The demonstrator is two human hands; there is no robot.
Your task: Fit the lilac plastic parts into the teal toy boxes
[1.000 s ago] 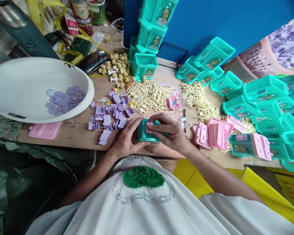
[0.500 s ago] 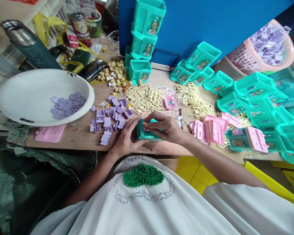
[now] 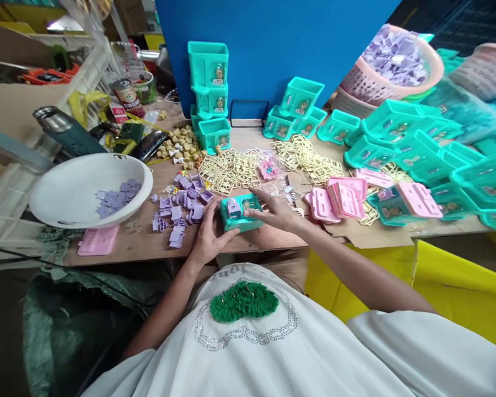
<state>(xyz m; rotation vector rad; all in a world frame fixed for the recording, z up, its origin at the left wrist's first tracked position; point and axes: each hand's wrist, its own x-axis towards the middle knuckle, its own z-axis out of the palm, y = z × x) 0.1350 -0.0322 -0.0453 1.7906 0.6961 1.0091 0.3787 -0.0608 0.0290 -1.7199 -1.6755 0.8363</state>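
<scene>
A teal plastic box lies near the table's front edge, its face with a clear window turned up. In its left part shows a purple plastic piece. My left hand is wrapped about the box's left end, thumb along the near side. My right hand is at the right end, thumb on the face and fingers reaching to the far edge. Just left of the box lies a heap of small purple parts. Beyond it spread cream plastic frames.
Teal boxes stand in a stack and in a large group at right. Pink panels lie right of my hands. A white bowl holds purple pieces. A flask and a blue board stand behind.
My right hand has come out of its pinch over the box and now lies at its right end. The box's windowed face is now visible. The view has shifted, showing more background.
</scene>
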